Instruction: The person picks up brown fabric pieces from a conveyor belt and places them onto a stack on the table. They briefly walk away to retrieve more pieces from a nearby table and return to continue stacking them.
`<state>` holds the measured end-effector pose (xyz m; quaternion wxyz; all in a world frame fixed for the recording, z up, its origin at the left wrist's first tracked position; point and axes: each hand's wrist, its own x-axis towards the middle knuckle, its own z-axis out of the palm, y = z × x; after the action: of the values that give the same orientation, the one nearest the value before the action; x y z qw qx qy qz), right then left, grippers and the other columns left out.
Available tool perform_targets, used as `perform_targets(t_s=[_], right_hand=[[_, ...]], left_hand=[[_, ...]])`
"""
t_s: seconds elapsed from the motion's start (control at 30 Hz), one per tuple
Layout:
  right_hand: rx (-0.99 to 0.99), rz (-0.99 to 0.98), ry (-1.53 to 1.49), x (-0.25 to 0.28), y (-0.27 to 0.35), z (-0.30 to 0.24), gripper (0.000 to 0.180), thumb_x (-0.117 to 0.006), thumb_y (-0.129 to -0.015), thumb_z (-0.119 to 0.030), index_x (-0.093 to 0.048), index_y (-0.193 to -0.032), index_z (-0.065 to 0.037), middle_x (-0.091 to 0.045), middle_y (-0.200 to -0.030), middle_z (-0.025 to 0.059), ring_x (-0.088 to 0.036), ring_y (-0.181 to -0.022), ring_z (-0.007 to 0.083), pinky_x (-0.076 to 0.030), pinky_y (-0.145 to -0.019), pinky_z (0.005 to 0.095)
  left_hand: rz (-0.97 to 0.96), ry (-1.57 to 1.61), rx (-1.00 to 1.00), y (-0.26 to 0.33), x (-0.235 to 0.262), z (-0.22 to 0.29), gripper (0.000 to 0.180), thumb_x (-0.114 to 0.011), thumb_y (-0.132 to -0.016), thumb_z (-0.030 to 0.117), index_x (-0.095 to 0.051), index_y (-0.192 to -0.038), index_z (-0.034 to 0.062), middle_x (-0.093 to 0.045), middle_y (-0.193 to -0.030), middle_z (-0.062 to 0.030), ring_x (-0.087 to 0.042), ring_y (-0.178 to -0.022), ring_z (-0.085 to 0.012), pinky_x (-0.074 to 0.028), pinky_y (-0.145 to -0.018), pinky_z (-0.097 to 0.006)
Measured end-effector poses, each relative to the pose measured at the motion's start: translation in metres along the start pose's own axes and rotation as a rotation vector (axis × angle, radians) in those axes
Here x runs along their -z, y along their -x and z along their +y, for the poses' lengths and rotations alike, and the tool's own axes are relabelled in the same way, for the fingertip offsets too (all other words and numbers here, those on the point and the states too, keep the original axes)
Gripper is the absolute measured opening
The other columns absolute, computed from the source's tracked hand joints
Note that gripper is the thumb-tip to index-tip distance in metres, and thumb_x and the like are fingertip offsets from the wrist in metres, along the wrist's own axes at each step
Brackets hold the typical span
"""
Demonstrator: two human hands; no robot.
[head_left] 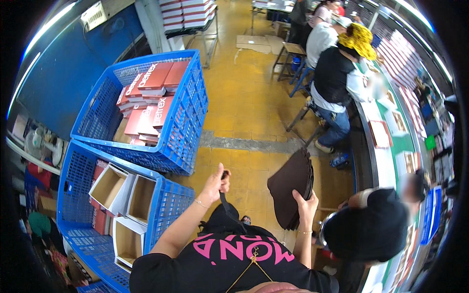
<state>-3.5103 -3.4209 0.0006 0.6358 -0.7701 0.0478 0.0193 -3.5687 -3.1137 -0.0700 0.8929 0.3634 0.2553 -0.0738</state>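
A worker in a black shirt (181,271) stands at the bottom of the frame, both hands occupied. The right hand (307,207), right of center, grips a fanned stack of dark brown pieces (286,185) by its lower right edge. The stack's long axis runs roughly up and down the picture, its top leaning right. The left hand (213,184), near center, is closed on a narrow dark strip (225,202) that hangs toward the shirt; its far end is hard to make out. The stack lies to the left hand's right, well apart from it. At lower right is a co-worker in dark headwear (369,227). Blue crates (189,117) at left hold red-and-white boxes (156,75). Farther off, upper right, a person in a black vest (331,73) sits along a green-topped bench (409,139).
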Motion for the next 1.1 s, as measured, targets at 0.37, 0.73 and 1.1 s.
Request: perform_targets(t_s=[0.37, 0.73, 1.1], right_hand=[[-0.090, -0.116, -0.085, -0.191, -0.274, -0.060, 0.029, -0.076, -0.075, -0.011, -0.065, -0.096, 0.005, -0.069, -0.089, 0.0070, -0.061, -0.074, 0.0131, -0.049, -0.071, 0.0271], [-0.026, 0.045, -0.001, -0.292, -0.516, -0.104, 0.036, -0.073, -0.078, -0.007, -0.061, -0.109, 0.007, -0.067, -0.102, 0.0101, -0.061, -0.087, 0.0157, -0.046, -0.083, 0.0278], [0.026, -0.006, 0.058, -0.411, -0.842, -0.181, 0.033, -0.072, -0.078, -0.008, -0.063, -0.107, 0.006, -0.067, -0.098, 0.0094, -0.060, -0.087, 0.0152, -0.046, -0.083, 0.0278]], left_hand=[[0.452, 0.203, -0.030, -0.205, 0.078, 0.144, 0.046, -0.063, -0.085, 0.050, -0.049, -0.106, 0.0117, -0.047, -0.070, -0.0019, -0.050, -0.060, -0.0184, -0.041, -0.054, -0.032], [0.094, 0.164, -0.263, -0.481, -0.015, 0.392, 0.071, -0.056, -0.091, 0.047, -0.022, -0.144, 0.0148, -0.029, -0.144, -0.0203, -0.034, -0.132, -0.0329, -0.032, -0.106, -0.046], [0.385, -0.058, -0.120, -0.686, -0.015, 0.569, 0.031, -0.058, -0.093, 0.029, -0.055, -0.116, 0.0091, -0.063, -0.104, -0.0116, -0.062, -0.095, -0.0228, -0.049, -0.077, -0.034]])
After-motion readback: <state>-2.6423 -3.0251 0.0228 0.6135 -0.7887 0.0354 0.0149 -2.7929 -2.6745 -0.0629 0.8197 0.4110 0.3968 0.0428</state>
